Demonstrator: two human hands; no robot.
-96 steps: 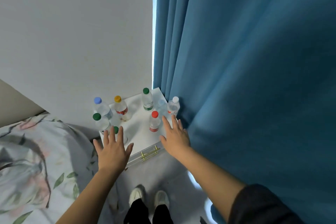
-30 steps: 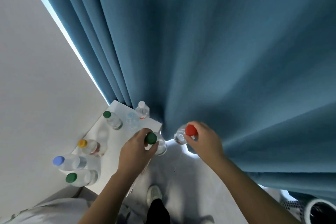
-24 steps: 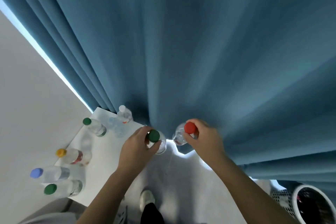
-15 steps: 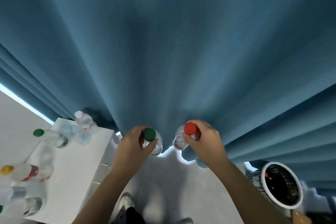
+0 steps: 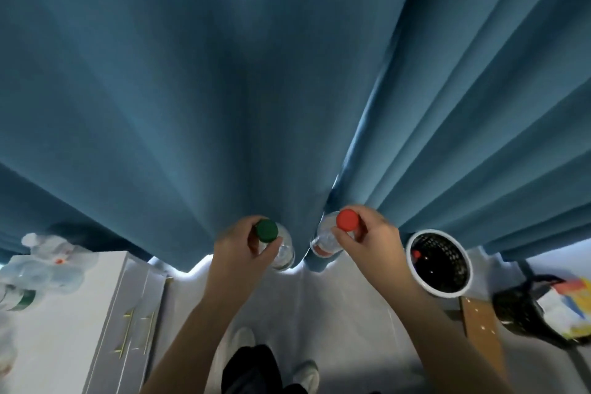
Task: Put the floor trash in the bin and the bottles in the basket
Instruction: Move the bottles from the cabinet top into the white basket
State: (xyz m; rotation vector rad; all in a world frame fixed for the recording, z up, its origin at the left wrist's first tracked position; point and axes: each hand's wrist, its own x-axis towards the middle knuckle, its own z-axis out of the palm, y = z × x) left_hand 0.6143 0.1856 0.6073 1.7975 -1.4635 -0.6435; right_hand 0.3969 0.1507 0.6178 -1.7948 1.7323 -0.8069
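Blue curtain fabric (image 5: 256, 89) fills most of the head view, hanging down to a pale floor (image 5: 319, 297). In front of it, the left hand (image 5: 238, 249) holds a clear plastic bottle with a green cap (image 5: 279, 248), fingers curled round its neck just under the cap. The right hand (image 5: 372, 245) pinches a clear plastic bottle with a red cap (image 5: 326, 238) the same way. Both bottles hang roughly upright, caps toward the camera, bases toward the floor.

A round black mesh basket with a white rim (image 5: 449, 251) stands on the floor at the curtain's foot, to the right of both hands and below them. Something red-capped already lies inside. The right hand is plainly nearer, so the red-capped bottle probably goes in first, while the left must reach across. More clear bottles (image 5: 48, 262) wait at the far edge of a white cabinet worktop (image 5: 64, 313) on the left. A dark bag holding colourful litter (image 5: 518, 310) sits further right.
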